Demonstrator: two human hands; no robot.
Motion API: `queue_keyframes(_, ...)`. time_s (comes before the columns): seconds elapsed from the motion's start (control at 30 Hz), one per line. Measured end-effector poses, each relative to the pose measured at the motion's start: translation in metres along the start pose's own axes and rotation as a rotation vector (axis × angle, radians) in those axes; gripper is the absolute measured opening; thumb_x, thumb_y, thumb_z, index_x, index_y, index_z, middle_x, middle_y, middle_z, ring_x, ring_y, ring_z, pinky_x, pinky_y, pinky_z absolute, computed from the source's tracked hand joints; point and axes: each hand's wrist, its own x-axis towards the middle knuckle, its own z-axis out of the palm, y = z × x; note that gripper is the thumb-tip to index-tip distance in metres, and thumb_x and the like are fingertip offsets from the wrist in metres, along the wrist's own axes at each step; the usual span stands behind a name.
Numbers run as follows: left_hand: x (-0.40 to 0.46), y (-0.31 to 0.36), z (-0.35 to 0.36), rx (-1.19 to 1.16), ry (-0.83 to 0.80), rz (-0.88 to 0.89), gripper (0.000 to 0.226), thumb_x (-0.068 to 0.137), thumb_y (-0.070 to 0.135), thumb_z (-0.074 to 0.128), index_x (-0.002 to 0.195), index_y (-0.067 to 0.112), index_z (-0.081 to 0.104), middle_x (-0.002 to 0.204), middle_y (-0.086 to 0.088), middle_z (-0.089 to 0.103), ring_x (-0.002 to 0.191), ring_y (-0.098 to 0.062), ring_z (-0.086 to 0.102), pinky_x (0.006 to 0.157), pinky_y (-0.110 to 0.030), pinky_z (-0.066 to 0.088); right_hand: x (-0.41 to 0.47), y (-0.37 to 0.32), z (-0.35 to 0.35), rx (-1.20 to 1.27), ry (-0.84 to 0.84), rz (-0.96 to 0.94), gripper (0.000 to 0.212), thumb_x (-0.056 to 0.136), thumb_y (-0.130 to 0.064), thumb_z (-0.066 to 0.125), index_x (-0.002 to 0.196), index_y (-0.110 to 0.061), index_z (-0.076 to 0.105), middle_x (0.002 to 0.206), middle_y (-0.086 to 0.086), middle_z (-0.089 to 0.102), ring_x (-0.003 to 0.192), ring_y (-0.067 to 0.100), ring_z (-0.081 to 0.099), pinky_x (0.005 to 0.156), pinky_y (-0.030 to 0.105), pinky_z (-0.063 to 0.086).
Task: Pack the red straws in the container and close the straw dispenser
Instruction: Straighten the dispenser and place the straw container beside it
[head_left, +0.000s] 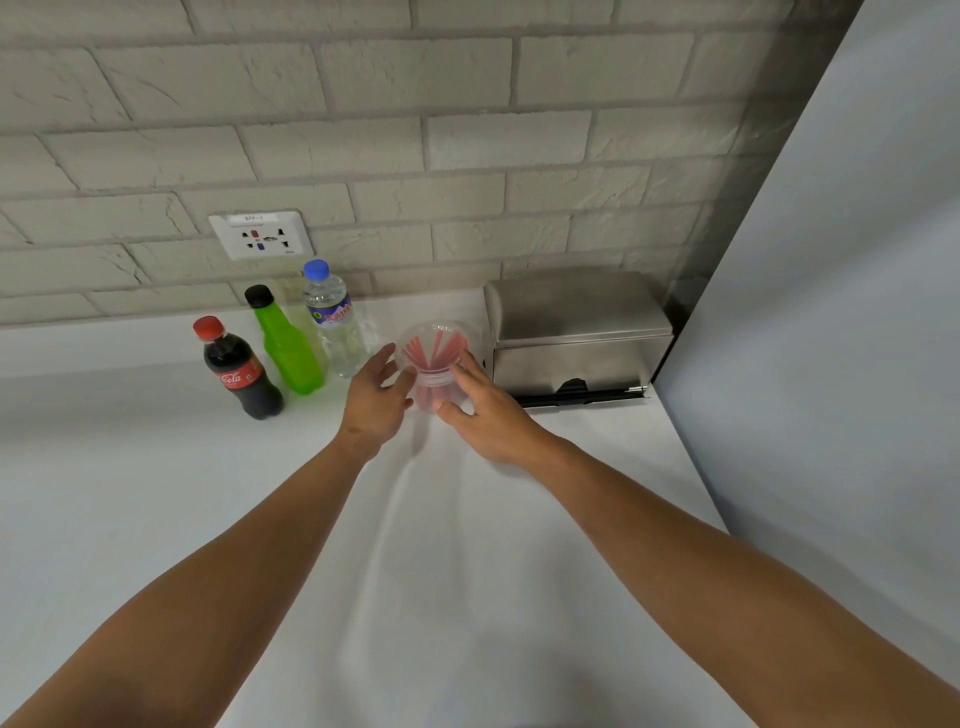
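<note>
Readable text: cola bottle (240, 370) has a red label reading "Cola" in white script, red cap. Water bottle (332, 318) has a blue cap and a blue label with red lettering, too blurred to read. Green bottle (288, 347) with black cap, no label visible. Wall socket (261, 235) has a small tag on top, looks like "BPP-1" (not sure of it).

Landmark = clear container (439, 364), standing on the white counter (156, 467).
- Red straws (434, 353) are inside the container, fanned out against its wall, ends up.
- Left hand (375, 402) is against the container's left side, fingers spread and curved round the wall, thumb low near the base.
- Right hand (485, 410) is against its right side, fingertips on the rim and wall, thumb low at the front.
- So each grip is wide, cupping the container between the two palms; not clenched round it.
- Steel straw dispenser (576, 338) sits just right of the container, lid down, tray slot at its bottom front showing.
- The three bottles stand left of the container, water bottle nearest, cola furthest.
- Socket is on the brick wall (467, 130) above and left of the container.
</note>
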Motion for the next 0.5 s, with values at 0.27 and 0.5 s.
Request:
queue_keyframes(0.27,0.0024,0.0041,0.0022,-0.019,-0.007,-0.011,0.06,0.103,0.016,0.062,0.158,0.014,0.038,0.152,-0.016,0.052,0.137,-0.03,0.055,0.095,-0.043,0.058,0.0073,-0.0031,-0.0039,-0.007,-0.021,0.049,0.07,0.104,-0.046,0.052,0.165,-0.03,0.023,0.177,-0.01,0.006,0.156,0.0,0.012,0.11,0.011,0.014)
queue_keyframes(0.5,0.0023,0.0044,0.0017,0.0,-0.003,-0.016,0.06,0.103,0.019,0.062,0.158,0.015,0.039,0.153,-0.014,0.052,0.138,-0.028,0.054,0.1,-0.047,0.057,0.0097,-0.0007,-0.0036,-0.005,0.009,0.022,0.072,0.098,-0.053,0.051,0.163,-0.031,0.028,0.174,-0.01,0.016,0.124,-0.031,0.009,0.088,-0.016,0.005)
